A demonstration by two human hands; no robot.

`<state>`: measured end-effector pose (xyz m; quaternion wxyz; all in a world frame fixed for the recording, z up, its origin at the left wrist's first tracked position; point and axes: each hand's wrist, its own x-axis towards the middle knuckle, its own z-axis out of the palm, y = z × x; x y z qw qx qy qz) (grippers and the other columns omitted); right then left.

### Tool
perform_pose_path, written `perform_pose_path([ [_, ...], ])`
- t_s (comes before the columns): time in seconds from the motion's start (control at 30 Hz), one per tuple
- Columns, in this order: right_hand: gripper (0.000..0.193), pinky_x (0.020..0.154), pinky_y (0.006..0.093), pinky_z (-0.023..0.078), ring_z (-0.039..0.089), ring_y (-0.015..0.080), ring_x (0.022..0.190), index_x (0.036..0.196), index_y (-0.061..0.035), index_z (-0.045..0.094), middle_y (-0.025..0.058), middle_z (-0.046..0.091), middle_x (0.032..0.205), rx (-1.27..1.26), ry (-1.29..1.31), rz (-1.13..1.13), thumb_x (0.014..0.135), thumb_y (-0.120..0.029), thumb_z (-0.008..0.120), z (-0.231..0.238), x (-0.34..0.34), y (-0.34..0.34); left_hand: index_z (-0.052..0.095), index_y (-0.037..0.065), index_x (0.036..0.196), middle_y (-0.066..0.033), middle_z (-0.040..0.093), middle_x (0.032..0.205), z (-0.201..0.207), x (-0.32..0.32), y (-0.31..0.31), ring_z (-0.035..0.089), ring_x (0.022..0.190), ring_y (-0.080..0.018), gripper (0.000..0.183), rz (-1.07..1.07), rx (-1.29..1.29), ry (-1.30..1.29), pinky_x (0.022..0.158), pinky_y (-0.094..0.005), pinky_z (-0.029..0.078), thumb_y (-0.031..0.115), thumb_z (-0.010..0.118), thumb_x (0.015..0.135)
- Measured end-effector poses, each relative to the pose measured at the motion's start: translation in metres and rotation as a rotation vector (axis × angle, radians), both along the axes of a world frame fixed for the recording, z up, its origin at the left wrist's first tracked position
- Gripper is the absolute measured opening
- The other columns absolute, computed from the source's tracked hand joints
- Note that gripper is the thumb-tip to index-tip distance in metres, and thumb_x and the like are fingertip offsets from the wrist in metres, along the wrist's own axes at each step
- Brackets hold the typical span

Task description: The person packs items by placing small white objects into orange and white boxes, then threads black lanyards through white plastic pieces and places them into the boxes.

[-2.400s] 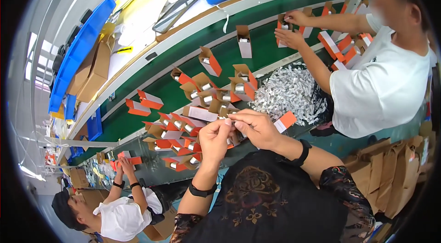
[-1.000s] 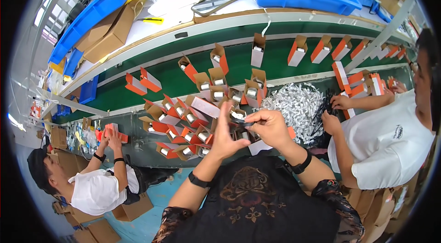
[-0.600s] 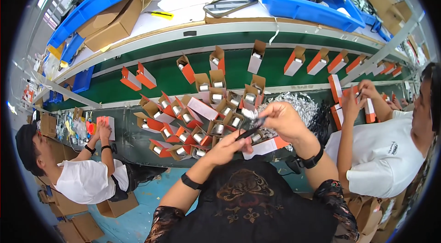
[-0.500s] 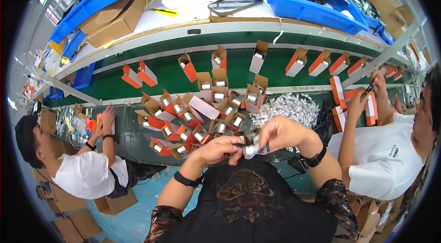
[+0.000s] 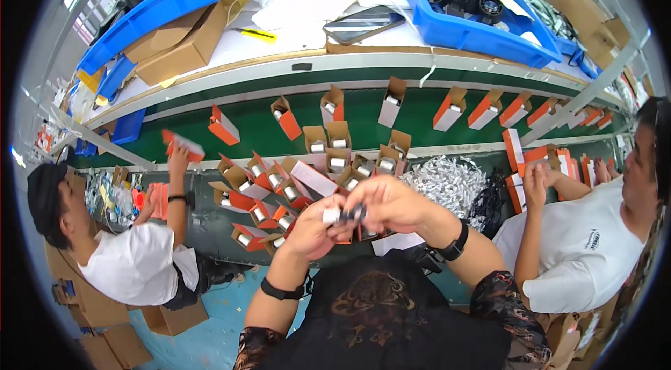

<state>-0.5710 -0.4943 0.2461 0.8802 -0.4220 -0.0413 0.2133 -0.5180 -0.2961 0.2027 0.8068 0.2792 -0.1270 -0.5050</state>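
Close in front of my chest, both hands meet over a small part. My left hand (image 5: 312, 231) is closed around a small white-and-black piece (image 5: 331, 216), its white end showing between thumb and fingers. On the right, my right hand (image 5: 388, 204) pinches at the black, loop-like end of that piece; its exact kind is too small to make out. Just beyond my hands stand several open orange-and-white cartons (image 5: 312, 180) with white cylindrical items inside. A heap of silvery-white small packets (image 5: 447, 185) lies past my right hand, with black cords (image 5: 493, 202) beside it.
A green conveyor belt (image 5: 265, 139) runs behind the bench, carrying spaced cartons. Above it, a shelf holds blue bins (image 5: 482, 38), a phone-like device (image 5: 363, 24) and a yellow cutter (image 5: 257, 34). Co-workers sit at left (image 5: 133, 262) and right (image 5: 580, 248); the left one holds a carton.
My hands have shifted slightly left and closer together; the clear wrapping seen between them earlier no longer shows there. The left co-worker's hand now grips a carton at the belt.
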Motion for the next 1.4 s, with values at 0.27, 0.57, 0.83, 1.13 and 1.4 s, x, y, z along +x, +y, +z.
perform_pose_path([
  [0.27,0.017,0.061,0.0352,0.052,0.065,0.0218,0.065,0.093,-0.0010,0.068,0.0131,0.068,0.079,-1.371,-0.538,-0.307,0.077,-0.005,0.067,-0.015,0.028,0.018,0.065,0.004,0.097,-0.0082,0.066,0.086,0.017,0.015,0.006,0.064,0.078,-0.0181,0.013,0.509,0.798,-1.261,0.074,-0.0333,0.051,0.009,0.067,0.085],
  [0.57,0.033,0.065,0.0235,0.054,0.065,0.0113,0.071,0.121,0.0028,0.058,0.0074,0.067,0.090,-0.181,0.206,-0.299,0.089,-0.003,0.065,-0.022,0.067,0.039,0.057,-0.002,0.104,-0.0127,0.066,0.095,-0.029,0.015,-0.009,0.065,0.083,-0.0168,0.015,0.969,0.599,-0.693,0.075,-0.0281,0.051,-0.002,0.059,0.090],
  [0.83,0.020,0.061,0.0205,0.051,0.061,0.0078,0.067,0.106,0.0033,0.065,0.0059,0.069,0.085,-0.639,0.104,-0.207,0.089,-0.007,0.068,-0.043,0.096,0.059,0.061,-0.004,0.101,-0.0084,0.068,0.093,-0.053,0.042,0.019,0.066,0.085,-0.0136,0.014,0.606,0.322,-0.131,0.079,-0.0266,0.052,-0.008,0.057,0.089],
  [1.13,0.019,0.068,0.0277,0.051,0.065,0.0138,0.076,0.094,-0.0003,0.069,0.0046,0.071,0.085,-1.205,-0.042,-0.296,0.080,-0.011,0.075,-0.087,0.235,-0.013,0.056,0.001,0.115,-0.0084,0.060,0.119,-0.063,0.045,0.047,0.058,0.111,-0.0177,0.026,0.622,0.353,0.005,0.094,-0.0307,0.047,0.000,0.060,0.089],
  [1.4,0.016,0.073,0.0416,0.054,0.068,0.0331,0.085,0.083,-0.0045,0.068,0.0154,0.069,0.085,-2.256,-0.660,-0.208,0.075,-0.018,0.071,-0.165,0.358,-0.025,0.059,0.001,0.106,-0.0046,0.064,0.100,-0.080,0.030,0.104,0.061,0.091,-0.0116,0.018,0.686,0.483,0.027,0.084,-0.0257,0.048,0.001,0.062,0.089],
])
